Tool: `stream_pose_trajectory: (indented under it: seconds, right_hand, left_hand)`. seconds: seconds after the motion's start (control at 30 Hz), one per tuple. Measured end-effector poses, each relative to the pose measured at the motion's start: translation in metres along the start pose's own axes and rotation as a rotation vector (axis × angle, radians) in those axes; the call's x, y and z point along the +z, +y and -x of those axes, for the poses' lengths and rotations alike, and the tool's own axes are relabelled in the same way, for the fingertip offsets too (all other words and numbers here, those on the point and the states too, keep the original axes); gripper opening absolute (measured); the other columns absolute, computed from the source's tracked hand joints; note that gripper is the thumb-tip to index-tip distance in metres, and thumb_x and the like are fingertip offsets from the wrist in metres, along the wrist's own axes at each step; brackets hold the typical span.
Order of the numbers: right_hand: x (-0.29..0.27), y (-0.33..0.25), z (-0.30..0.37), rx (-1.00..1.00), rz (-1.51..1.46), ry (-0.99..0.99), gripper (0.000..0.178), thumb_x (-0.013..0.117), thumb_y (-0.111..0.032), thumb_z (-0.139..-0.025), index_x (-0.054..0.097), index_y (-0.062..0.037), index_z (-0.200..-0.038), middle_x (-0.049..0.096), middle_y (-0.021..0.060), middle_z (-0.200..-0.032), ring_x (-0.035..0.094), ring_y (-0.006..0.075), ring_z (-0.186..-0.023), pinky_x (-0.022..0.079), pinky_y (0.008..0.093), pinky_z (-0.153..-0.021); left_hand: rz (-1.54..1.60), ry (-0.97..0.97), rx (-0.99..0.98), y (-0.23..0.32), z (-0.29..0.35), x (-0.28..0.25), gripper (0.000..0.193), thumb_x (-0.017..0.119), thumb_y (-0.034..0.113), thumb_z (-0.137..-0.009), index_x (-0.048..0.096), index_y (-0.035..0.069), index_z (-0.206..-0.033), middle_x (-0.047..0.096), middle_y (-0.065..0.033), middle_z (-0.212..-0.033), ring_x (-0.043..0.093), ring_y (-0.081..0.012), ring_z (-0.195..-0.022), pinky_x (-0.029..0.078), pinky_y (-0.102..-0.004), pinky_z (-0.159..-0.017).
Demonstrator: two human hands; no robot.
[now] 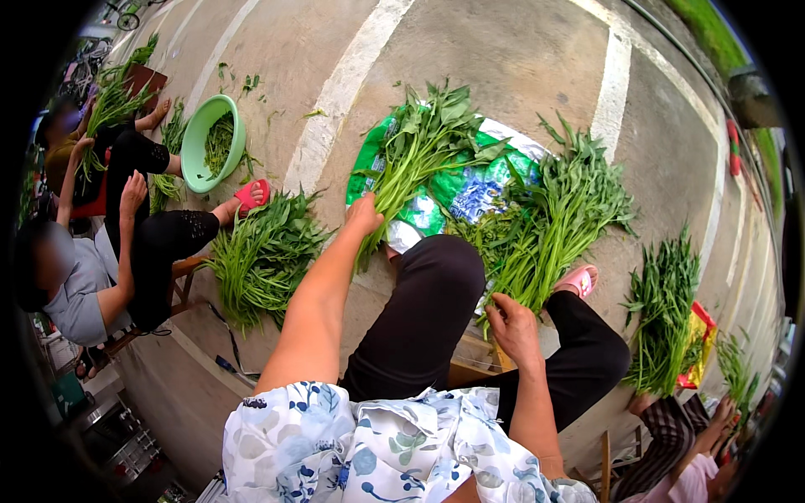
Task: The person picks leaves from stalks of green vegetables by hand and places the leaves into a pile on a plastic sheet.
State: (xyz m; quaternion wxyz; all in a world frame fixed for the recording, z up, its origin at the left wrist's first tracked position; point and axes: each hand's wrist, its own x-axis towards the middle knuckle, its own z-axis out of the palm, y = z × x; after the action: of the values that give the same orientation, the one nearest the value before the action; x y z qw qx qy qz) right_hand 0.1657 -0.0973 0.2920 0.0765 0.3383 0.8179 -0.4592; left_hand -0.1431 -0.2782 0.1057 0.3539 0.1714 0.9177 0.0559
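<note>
My left hand (pixel 363 215) is closed round the stems of a bunch of water spinach (pixel 428 138). The leaves of that bunch point away from me over a green, white and blue plastic sack (pixel 482 191) spread on the ground. A larger pile of water spinach (pixel 558 218) lies across the sack's right side, its stems toward me. Close to those stem ends, above my right knee, is my right hand (pixel 515 334). Its fingers are curled in toward the thumb, and whatever they may pinch is too small to make out.
Another heap of greens (pixel 267 251) lies on the concrete at my left, near a pale green basin (pixel 211 144) holding cut pieces. Two people sit at the left, one holding greens (pixel 113 109). At the right are more greens (pixel 662 310), a red-yellow bag (pixel 696 344) and another person.
</note>
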Motion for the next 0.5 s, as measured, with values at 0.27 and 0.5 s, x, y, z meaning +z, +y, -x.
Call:
stream_pose_trajectory:
  seconds: [0.27,0.5]
  right_hand:
    - [-0.004,0.003,0.006,-0.099,0.025,0.059,0.024,0.060,-0.017,-0.080,0.061,-0.0018,-0.098,0.063,0.0186,-0.086,0.060,0.0355,-0.079,0.047,0.0400,-0.070]
    - [-0.007,0.016,0.021,-0.176,0.067,0.128,0.023,0.060,-0.016,-0.079,0.061,-0.0031,-0.098,0.063,0.0189,-0.085,0.060,0.0359,-0.078,0.047,0.0412,-0.069]
  left_hand:
    - [-0.129,0.022,-0.027,0.010,0.017,-0.003,0.073,0.071,0.035,-0.069,0.038,0.011,-0.131,0.046,-0.0126,-0.127,0.045,-0.0321,-0.116,0.039,-0.0418,-0.095]
    - [-0.035,0.160,0.164,0.021,0.027,-0.025,0.043,0.064,0.025,-0.074,0.055,0.009,-0.113,0.055,-0.0138,-0.113,0.053,-0.0288,-0.105,0.043,-0.0382,-0.090]
